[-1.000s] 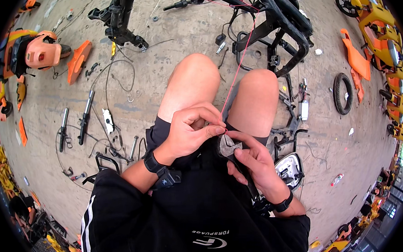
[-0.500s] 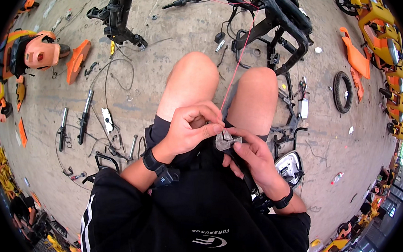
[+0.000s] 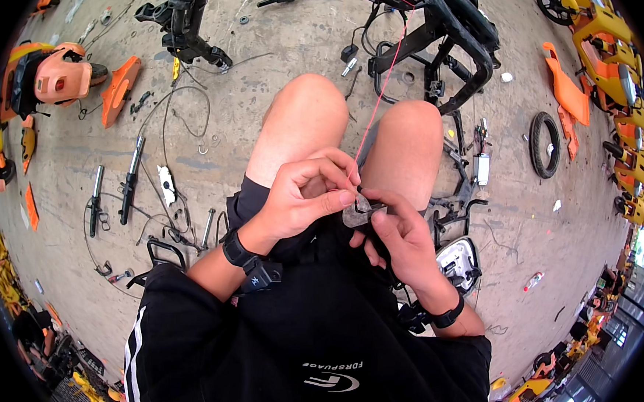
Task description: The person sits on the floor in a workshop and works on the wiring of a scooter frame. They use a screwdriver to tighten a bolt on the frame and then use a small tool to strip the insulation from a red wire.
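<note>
Between my two hands, over my lap, is a small crumpled piece of translucent greyish plastic [image 3: 353,217] with something dark at its edge. A thin red string [image 3: 382,94] runs taut from a black metal frame [image 3: 436,24] down between my knees to my left fingertips. My left hand [image 3: 303,200] is closed in a pinch at the string's lower end, touching the plastic's top edge. My right hand [image 3: 406,243] grips the plastic from the right, thumb on top. What lies under its curled fingers is hidden.
Black fork-like tubes [image 3: 189,23] stand ahead to the left. Shock absorbers [image 3: 131,182] and loose cables lie on the floor at left. At right are a tyre [image 3: 544,144], an orange panel [image 3: 567,87] and a white-lined shell [image 3: 458,262]. Yellow scooters [image 3: 608,42] line the far right.
The plastic piece has tilted and sits slightly lower, with my left fingertips and the string now against its top. My right hand has shifted slightly left. The whole view has moved a little.
</note>
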The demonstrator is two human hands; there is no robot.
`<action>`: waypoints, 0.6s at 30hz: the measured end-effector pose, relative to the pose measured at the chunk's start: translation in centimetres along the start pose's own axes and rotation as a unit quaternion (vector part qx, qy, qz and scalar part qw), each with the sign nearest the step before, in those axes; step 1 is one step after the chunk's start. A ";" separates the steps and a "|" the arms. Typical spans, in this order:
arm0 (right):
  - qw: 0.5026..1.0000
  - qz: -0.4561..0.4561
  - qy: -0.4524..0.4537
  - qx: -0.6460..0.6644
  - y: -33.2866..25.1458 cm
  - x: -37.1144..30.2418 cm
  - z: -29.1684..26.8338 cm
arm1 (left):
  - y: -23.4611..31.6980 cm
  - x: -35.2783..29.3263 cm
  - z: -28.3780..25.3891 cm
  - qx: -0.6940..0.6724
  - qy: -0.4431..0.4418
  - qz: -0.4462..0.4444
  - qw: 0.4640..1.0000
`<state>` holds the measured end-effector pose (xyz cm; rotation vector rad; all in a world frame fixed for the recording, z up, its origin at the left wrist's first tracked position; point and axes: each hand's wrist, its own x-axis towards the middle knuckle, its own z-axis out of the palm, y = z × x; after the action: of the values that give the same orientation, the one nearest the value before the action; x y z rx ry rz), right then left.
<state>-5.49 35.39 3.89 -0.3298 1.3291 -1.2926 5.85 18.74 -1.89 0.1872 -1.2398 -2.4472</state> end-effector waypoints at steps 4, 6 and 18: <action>1.000 -0.021 0.014 -0.005 -0.1 -0.2 0.5 | 0.2 -0.1 -0.1 0.020 0.006 -0.020 1.000; 0.999 -0.032 0.019 -0.005 -0.2 -0.2 0.7 | 0.2 0.0 0.0 0.007 0.007 -0.013 1.000; 0.999 -0.029 0.028 -0.012 -0.2 -0.1 1.0 | -0.1 0.0 -0.1 -0.001 0.009 -0.004 1.000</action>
<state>-4.70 34.98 4.41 -0.3532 1.3922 -1.3429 5.88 18.70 -2.00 0.2141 -1.2316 -2.4481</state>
